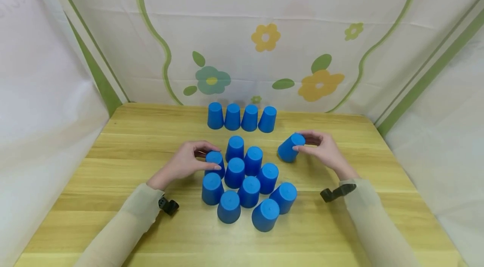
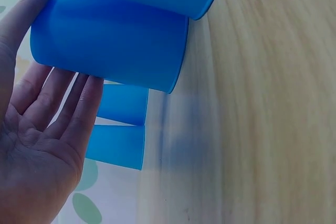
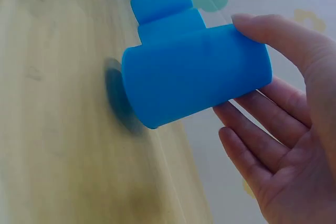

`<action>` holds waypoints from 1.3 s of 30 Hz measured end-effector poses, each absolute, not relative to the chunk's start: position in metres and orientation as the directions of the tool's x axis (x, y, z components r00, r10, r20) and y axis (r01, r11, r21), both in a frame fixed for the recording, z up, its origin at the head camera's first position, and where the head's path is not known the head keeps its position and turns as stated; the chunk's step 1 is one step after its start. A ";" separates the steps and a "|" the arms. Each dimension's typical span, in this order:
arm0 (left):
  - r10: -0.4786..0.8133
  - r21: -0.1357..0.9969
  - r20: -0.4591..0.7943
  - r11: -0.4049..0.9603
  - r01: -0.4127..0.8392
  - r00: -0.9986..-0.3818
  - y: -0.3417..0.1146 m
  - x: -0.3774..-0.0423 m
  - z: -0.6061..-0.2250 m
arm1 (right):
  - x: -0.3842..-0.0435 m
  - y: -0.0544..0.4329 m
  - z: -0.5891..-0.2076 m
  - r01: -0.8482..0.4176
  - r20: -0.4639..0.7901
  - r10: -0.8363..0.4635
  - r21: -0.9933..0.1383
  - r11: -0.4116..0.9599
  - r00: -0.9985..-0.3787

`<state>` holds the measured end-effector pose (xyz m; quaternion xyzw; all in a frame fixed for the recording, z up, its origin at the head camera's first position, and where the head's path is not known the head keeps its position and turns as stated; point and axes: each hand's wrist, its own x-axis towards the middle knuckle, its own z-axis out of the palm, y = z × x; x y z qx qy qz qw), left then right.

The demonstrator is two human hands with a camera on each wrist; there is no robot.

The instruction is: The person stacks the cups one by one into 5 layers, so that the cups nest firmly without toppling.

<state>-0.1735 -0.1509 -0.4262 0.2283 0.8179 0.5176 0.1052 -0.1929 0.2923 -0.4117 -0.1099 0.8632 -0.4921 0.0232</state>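
My right hand (image 1: 320, 149) grips an upside-down blue plastic cup (image 1: 290, 148) between thumb and fingers, right of the other cups. This cup leans over in the head view, and the right wrist view shows its rim (image 3: 131, 95) just off the table, above a dark shadow. At the left side of the group, my left hand (image 1: 190, 159) holds another blue cup (image 1: 214, 159) near its base end, thumb on the near side and fingers on the far side. Beside that cup stand several more upside-down blue cups (image 1: 235, 173), close together.
Four is not exceeded in one row at the back: several blue cups (image 1: 232, 116) stand side by side near the printed curtain (image 1: 234, 40). The wooden table (image 1: 181, 233) extends in front of the group. Black straps with small cameras (image 1: 168, 205) sit on both wrists.
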 end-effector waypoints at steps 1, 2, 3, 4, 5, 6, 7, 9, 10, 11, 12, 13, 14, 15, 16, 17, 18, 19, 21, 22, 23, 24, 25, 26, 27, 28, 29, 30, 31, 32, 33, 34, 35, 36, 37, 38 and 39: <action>0.480 0.894 0.064 0.361 0.264 -0.875 -0.151 -0.173 -0.426 | -0.197 0.293 -0.412 -0.163 0.069 -0.203 -0.854 0.494 -0.977; 0.479 0.895 0.064 0.361 0.263 -0.876 -0.151 -0.173 -0.427 | -0.202 0.293 -0.412 -0.159 0.069 -0.194 -0.854 0.496 -0.979; 0.477 0.896 0.064 0.360 0.261 -0.877 -0.151 -0.173 -0.427 | -0.206 0.293 -0.412 -0.155 0.071 -0.185 -0.856 0.494 -0.980; 0.476 0.897 0.064 0.358 0.259 -0.877 -0.151 -0.173 -0.427 | -0.210 0.292 -0.412 -0.155 0.073 -0.181 -0.857 0.492 -0.981; 0.475 0.898 0.063 0.357 0.258 -0.877 -0.151 -0.173 -0.427 | -0.213 0.292 -0.412 -0.151 0.073 -0.174 -0.858 0.491 -0.982; 0.476 0.899 0.063 0.355 0.257 -0.877 -0.151 -0.173 -0.427 | -0.217 0.292 -0.412 -0.148 0.074 -0.169 -0.860 0.489 -0.983; 0.475 0.900 0.064 0.352 0.256 -0.877 -0.151 -0.173 -0.427 | -0.220 0.291 -0.412 -0.143 0.071 -0.162 -0.860 0.490 -0.984; 0.477 0.901 0.068 0.348 0.259 -0.876 -0.151 -0.173 -0.427 | -0.226 0.291 -0.412 -0.136 0.069 -0.152 -0.858 0.495 -0.986; 0.479 0.901 0.072 0.345 0.263 -0.875 -0.151 -0.173 -0.427 | -0.229 0.291 -0.412 -0.135 0.068 -0.150 -0.857 0.498 -0.986; 0.481 0.902 0.076 0.340 0.266 -0.874 -0.151 -0.173 -0.427 | -0.232 0.291 -0.413 -0.131 0.067 -0.144 -0.855 0.502 -0.987; 0.480 0.903 0.080 0.336 0.268 -0.873 -0.151 -0.173 -0.427 | -0.235 0.291 -0.413 -0.129 0.067 -0.139 -0.853 0.506 -0.988; 0.481 0.904 0.084 0.332 0.269 -0.873 -0.151 -0.173 -0.428 | -0.238 0.291 -0.414 -0.126 0.066 -0.132 -0.849 0.513 -0.989; 0.482 0.905 0.087 0.328 0.271 -0.872 -0.151 -0.173 -0.428 | -0.240 0.291 -0.414 -0.120 0.065 -0.122 -0.848 0.517 -0.990; 0.483 0.905 0.089 0.325 0.273 -0.871 -0.151 -0.172 -0.428 | -0.243 0.291 -0.415 -0.113 0.065 -0.110 -0.846 0.521 -0.992; 0.483 0.907 0.091 0.321 0.273 -0.871 -0.151 -0.172 -0.427 | -0.246 0.291 -0.415 -0.109 0.064 -0.103 -0.845 0.524 -0.993; 0.483 0.907 0.091 0.321 0.272 -0.871 -0.151 -0.172 -0.427 | -0.249 0.290 -0.415 -0.104 0.063 -0.096 -0.843 0.527 -0.993; 0.482 0.907 0.090 0.321 0.271 -0.872 -0.151 -0.172 -0.427 | -0.251 0.290 -0.416 -0.102 0.063 -0.091 -0.842 0.530 -0.994; 0.483 0.907 0.090 0.322 0.272 -0.871 -0.151 -0.172 -0.427 | -0.254 0.290 -0.416 -0.097 0.063 -0.082 -0.843 0.529 -0.995; 0.481 0.907 0.085 0.326 0.268 -0.872 -0.151 -0.172 -0.427 | -0.260 0.289 -0.418 -0.098 0.067 -0.077 -0.845 0.526 -0.995; 0.480 0.907 0.081 0.328 0.265 -0.873 -0.151 -0.172 -0.426 | -0.263 0.289 -0.418 -0.101 0.070 -0.079 -0.845 0.524 -0.994; 0.481 0.907 0.081 0.328 0.265 -0.873 -0.150 -0.171 -0.426 | -0.265 0.289 -0.419 -0.102 0.073 -0.076 -0.846 0.524 -0.994; 0.480 0.907 0.079 0.328 0.263 -0.873 -0.150 -0.171 -0.426 | -0.268 0.289 -0.420 -0.104 0.077 -0.074 -0.846 0.523 -0.994; 0.481 0.908 0.079 0.327 0.263 -0.873 -0.150 -0.171 -0.426 | -0.271 0.288 -0.421 -0.106 0.079 -0.075 -0.846 0.522 -0.994; 0.481 0.909 0.079 0.326 0.261 -0.873 -0.150 -0.171 -0.427 | -0.273 0.288 -0.422 -0.110 0.081 -0.079 -0.845 0.523 -0.994; 0.482 0.909 0.081 0.324 0.263 -0.872 -0.150 -0.171 -0.427 | -0.275 0.288 -0.422 -0.114 0.083 -0.082 -0.843 0.525 -0.993; 0.483 0.909 0.081 0.322 0.264 -0.872 -0.150 -0.171 -0.427 | -0.277 0.287 -0.423 -0.113 0.083 -0.081 -0.842 0.527 -0.993; 0.484 0.910 0.083 0.321 0.264 -0.871 -0.149 -0.171 -0.427 | -0.278 0.287 -0.423 -0.113 0.081 -0.084 -0.841 0.528 -0.993; 0.483 0.910 0.082 0.321 0.263 -0.872 -0.150 -0.171 -0.427 | -0.280 0.287 -0.424 -0.110 0.078 -0.083 -0.843 0.527 -0.993; 0.483 0.910 0.081 0.322 0.263 -0.872 -0.150 -0.171 -0.427 | -0.281 0.286 -0.424 -0.109 0.075 -0.085 -0.842 0.528 -0.994; 0.484 0.910 0.081 0.322 0.263 -0.871 -0.150 -0.171 -0.428 | -0.282 0.286 -0.425 -0.103 0.071 -0.081 -0.845 0.525 -0.994; 0.481 0.910 0.079 0.324 0.260 -0.873 -0.150 -0.171 -0.428 | -0.283 0.285 -0.425 -0.100 0.067 -0.081 -0.846 0.523 -0.994; 0.480 0.909 0.078 0.326 0.260 -0.874 -0.150 -0.170 -0.428 | -0.284 0.285 -0.425 -0.096 0.063 -0.080 -0.848 0.521 -0.995; 0.479 0.909 0.077 0.327 0.259 -0.875 -0.150 -0.170 -0.428 | -0.285 0.284 -0.426 -0.096 0.062 -0.084 -0.849 0.519 -0.995; 0.479 0.908 0.077 0.329 0.260 -0.874 -0.150 -0.170 -0.428 | -0.286 0.284 -0.426 -0.094 0.060 -0.084 -0.853 0.513 -0.995; 0.479 0.908 0.077 0.329 0.260 -0.875 -0.150 -0.169 -0.428 | -0.286 0.283 -0.426 -0.093 0.056 -0.087 -0.857 0.508 -0.995; 0.479 0.908 0.076 0.330 0.260 -0.874 -0.150 -0.169 -0.428 | -0.284 0.281 -0.423 -0.085 0.048 -0.087 -0.859 0.504 -0.995; 0.479 0.908 0.075 0.331 0.259 -0.875 -0.149 -0.169 -0.427 | -0.285 0.280 -0.423 -0.088 0.049 -0.091 -0.861 0.501 -0.995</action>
